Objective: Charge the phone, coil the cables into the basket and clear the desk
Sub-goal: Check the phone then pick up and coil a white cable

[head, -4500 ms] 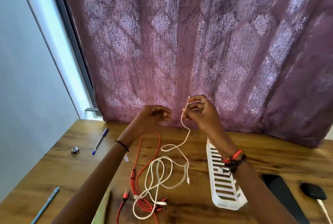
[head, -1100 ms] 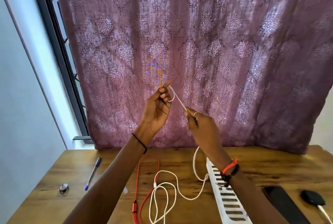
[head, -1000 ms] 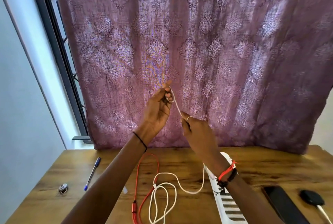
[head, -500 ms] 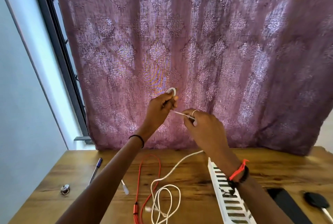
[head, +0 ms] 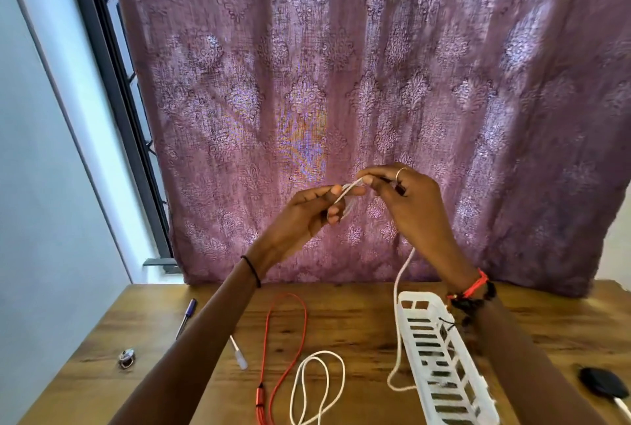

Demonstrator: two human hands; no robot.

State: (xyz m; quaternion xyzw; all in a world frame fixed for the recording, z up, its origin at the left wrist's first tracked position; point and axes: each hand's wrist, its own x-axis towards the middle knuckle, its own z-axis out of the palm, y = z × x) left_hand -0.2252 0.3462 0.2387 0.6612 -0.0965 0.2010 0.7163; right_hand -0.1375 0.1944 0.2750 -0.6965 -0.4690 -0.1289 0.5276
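One wooden desk (head: 355, 322), mauve curtain (head: 341, 83)

The left hand (head: 300, 214) and right hand (head: 411, 207) meet above the desk (head: 348, 322), in front of the curtain (head: 341, 83), holding a cable (head: 396, 291) that hangs down the basket's (head: 425, 296) left side to the desk. Left of its loops lies a second cable (head: 267, 332), then a pen (head: 186, 318) and a metal piece (head: 126, 358) near the left edge. The basket lies right of centre; a puck (head: 604, 387) sits far right.

Head-worn view, forward-down over desk (head: 358, 318)
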